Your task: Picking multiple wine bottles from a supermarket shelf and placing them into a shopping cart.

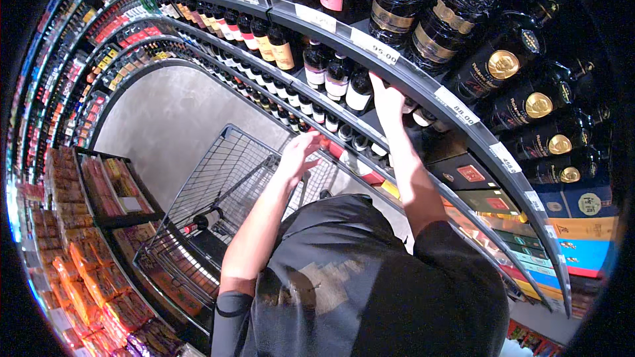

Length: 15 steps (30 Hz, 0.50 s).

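My right hand [389, 107] reaches into the middle shelf, its visible fingers stretched out along the right side of a dark wine bottle [359, 90] with a white label. The fingertips are partly lost under the upper shelf's edge, and no grip on the bottle shows. My left hand [301, 156] hangs in the air over the right end of a wire shopping cart [218, 158], its fingers loosely bent and apart, with nothing in them. Inside the cart lies a dark bottle [204, 221] with a red part at one end.
Large dark bottles [456, 20] with gold labels stand on the upper shelf [410, 66], whose edge carries price tags. More wine bottles [264, 39] line the shelves to the left. Flat boxes [469, 172] sit right of my right forearm. Orange snack packets [86, 258] fill a display left of the cart.
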### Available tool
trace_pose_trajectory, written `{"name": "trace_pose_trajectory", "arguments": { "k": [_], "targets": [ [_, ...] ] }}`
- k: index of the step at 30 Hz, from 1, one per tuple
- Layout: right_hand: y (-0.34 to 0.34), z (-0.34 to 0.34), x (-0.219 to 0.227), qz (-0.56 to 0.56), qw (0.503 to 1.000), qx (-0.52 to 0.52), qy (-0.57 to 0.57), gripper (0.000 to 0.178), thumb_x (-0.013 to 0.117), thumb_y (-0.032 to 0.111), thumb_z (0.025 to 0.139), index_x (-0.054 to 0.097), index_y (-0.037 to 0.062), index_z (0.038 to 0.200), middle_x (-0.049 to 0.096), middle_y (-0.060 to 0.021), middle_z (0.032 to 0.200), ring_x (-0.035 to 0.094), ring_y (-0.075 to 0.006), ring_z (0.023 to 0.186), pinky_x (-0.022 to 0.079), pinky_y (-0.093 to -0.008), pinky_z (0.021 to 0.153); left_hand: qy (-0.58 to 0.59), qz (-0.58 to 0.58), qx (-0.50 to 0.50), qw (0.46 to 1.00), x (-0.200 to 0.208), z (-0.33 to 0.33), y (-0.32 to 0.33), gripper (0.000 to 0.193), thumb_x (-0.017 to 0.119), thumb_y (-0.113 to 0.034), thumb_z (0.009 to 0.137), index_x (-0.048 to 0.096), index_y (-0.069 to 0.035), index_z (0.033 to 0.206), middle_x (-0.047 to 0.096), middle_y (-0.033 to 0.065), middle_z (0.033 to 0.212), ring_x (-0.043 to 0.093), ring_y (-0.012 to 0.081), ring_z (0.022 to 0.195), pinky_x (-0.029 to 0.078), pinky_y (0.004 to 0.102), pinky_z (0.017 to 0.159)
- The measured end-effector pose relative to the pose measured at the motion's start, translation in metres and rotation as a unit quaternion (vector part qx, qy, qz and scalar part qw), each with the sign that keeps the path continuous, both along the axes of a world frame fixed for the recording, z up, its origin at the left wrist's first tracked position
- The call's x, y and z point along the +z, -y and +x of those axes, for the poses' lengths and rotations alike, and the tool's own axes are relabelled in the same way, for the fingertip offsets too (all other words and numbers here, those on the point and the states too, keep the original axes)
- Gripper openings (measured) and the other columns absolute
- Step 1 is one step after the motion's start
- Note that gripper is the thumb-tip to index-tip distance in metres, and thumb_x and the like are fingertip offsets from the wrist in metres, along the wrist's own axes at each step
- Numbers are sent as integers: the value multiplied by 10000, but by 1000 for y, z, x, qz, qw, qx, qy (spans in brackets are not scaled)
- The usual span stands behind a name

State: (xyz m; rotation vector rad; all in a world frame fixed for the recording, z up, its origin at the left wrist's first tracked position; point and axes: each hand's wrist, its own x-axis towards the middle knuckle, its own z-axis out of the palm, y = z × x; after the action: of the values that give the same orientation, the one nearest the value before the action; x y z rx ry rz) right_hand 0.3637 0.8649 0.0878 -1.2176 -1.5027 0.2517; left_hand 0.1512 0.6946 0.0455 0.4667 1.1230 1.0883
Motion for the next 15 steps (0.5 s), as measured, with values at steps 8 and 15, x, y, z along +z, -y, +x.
{"name": "trace_pose_trajectory", "arguments": {
  "k": [8,15],
  "targets": [
    [-40,-22,-5,-145,973,23,177,365,531,318,974,609,131,1278,604,-127,1281,539,-295,1211,368,-472,1070,73,-43,-44,995,-1,46,-64,626,495,-470,986,386,-42,1430,432,158,1401,424,295,1269,516,517,940],
    [-27,-9,-7,38,901,-6,431,352,591,230,940,619,158,1284,601,-138,1282,541,-326,1208,372,-491,1066,138,-81,13,987,-7,63,-90,666,546,-445,963,326,-65,1463,312,230,1475,459,310,1210,544,542,902]
  ]
}}
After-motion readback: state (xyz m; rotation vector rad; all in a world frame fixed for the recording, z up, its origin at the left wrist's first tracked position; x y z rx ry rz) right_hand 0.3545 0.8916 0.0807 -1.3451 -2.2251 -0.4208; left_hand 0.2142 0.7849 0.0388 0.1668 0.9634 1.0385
